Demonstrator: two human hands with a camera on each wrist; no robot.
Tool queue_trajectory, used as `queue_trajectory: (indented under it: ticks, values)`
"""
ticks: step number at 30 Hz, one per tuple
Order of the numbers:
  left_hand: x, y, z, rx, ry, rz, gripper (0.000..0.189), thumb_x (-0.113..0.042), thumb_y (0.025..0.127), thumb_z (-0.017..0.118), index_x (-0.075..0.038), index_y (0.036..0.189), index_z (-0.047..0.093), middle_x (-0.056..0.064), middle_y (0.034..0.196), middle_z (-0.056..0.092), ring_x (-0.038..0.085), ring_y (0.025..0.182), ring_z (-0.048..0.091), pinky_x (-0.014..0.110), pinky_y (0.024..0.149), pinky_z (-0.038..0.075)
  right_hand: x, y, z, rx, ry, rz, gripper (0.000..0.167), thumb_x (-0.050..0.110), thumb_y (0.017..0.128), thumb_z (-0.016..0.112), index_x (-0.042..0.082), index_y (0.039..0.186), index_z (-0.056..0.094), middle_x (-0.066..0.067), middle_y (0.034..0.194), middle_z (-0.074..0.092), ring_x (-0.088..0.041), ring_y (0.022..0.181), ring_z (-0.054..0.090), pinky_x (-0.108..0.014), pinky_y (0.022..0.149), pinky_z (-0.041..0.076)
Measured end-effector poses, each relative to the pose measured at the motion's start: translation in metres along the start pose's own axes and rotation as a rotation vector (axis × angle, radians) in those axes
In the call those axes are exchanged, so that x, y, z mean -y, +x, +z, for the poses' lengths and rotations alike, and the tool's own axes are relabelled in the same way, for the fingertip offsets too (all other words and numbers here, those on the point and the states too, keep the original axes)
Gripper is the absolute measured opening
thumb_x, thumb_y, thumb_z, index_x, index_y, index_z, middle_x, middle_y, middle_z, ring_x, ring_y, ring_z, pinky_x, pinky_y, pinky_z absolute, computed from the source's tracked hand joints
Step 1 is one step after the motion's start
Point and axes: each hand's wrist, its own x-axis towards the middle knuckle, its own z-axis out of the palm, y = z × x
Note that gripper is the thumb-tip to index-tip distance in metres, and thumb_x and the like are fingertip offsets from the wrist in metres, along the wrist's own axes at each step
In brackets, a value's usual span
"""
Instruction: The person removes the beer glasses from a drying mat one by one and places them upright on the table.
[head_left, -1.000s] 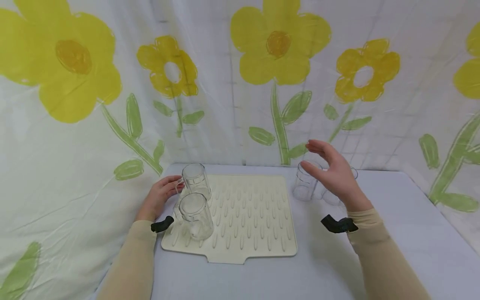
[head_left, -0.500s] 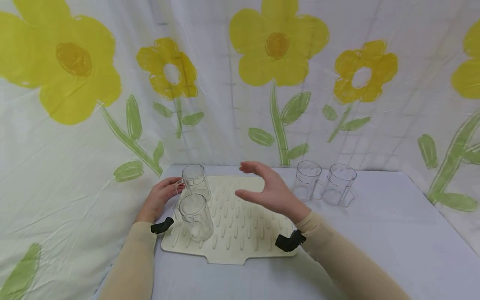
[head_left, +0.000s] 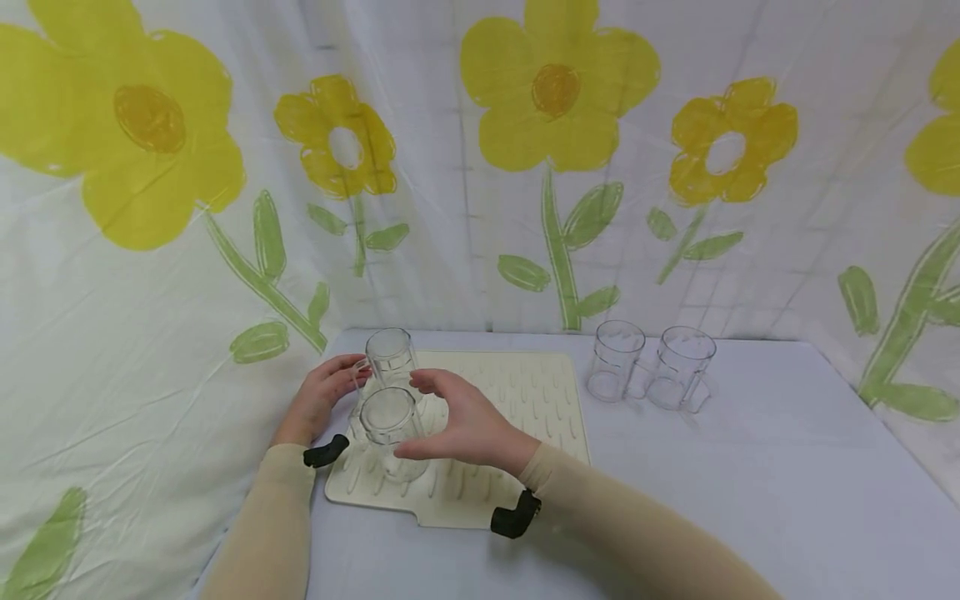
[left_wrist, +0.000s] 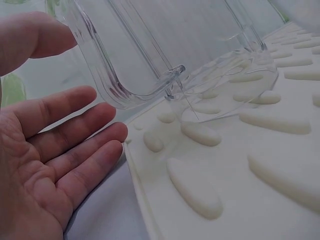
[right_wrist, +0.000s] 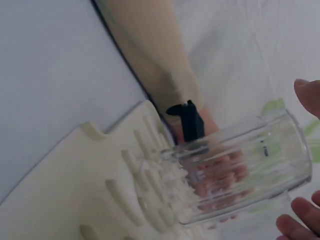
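Observation:
Two clear glass mugs stand on the cream ribbed mat, a rear mug [head_left: 391, 348] and a front mug [head_left: 384, 410], their handles facing left. My left hand [head_left: 317, 402] lies at the mat's left edge by the rear mug's handle. In the left wrist view, the fingers [left_wrist: 82, 130] are loosely extended and the thumb is near a mug handle [left_wrist: 107, 85]; nothing is gripped. My right hand [head_left: 472, 423] reaches over the mat to the front mug, thumb and fingers spread around its right side. The right wrist view shows a gap between fingertips [right_wrist: 296, 225] and mug [right_wrist: 265, 150].
The drying mat [head_left: 528, 392] lies on a white table [head_left: 675, 492], a tab at its front edge. Two more glass mugs, one nearer [head_left: 613, 367] and one farther right [head_left: 681, 371], stand right of the mat. A flower-printed curtain [head_left: 435, 208] hangs behind.
My right hand has swept left from in front of the two right-hand mugs, across the mat to the front mug, still spread. The left hand and all the mugs have stayed put.

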Motion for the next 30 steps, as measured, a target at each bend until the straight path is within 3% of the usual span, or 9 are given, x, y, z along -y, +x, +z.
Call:
queue_trajectory:
  ticks: [10,20,30]
  values:
    - [0.002,0.001,0.001,-0.005,-0.011,0.004,0.057,-0.032,0.116,0.06,0.005,0.159,0.053,-0.013,0.126,0.075,0.003,0.118,0.073,0.012,0.104,0.054,-0.007,0.006,0.03,0.005,-0.001,0.066,0.109,0.059,0.079,0.098,0.023,0.167,0.047,0.007,0.163,0.057,-0.018,0.147,0.059,-0.041,0.121,0.053]
    - [0.0,0.0,0.0,-0.007,-0.006,0.004,0.057,-0.033,0.116,0.061,0.004,0.159,0.053,-0.013,0.127,0.075,0.004,0.119,0.073,0.013,0.103,0.054,-0.016,0.014,0.047,-0.039,-0.025,0.057,0.099,0.056,0.08,0.098,0.024,0.161,0.053,0.008,0.146,0.066,-0.009,0.127,0.062,-0.033,0.109,0.056]
    - [0.0,0.0,0.002,-0.012,-0.003,-0.012,0.057,-0.033,0.116,0.061,0.004,0.159,0.053,-0.015,0.124,0.075,0.002,0.117,0.072,0.012,0.102,0.054,-0.02,0.015,0.054,-0.059,-0.068,0.072,0.098,0.052,0.083,0.097,0.017,0.163,0.053,0.001,0.148,0.067,-0.012,0.127,0.064,-0.032,0.111,0.057]
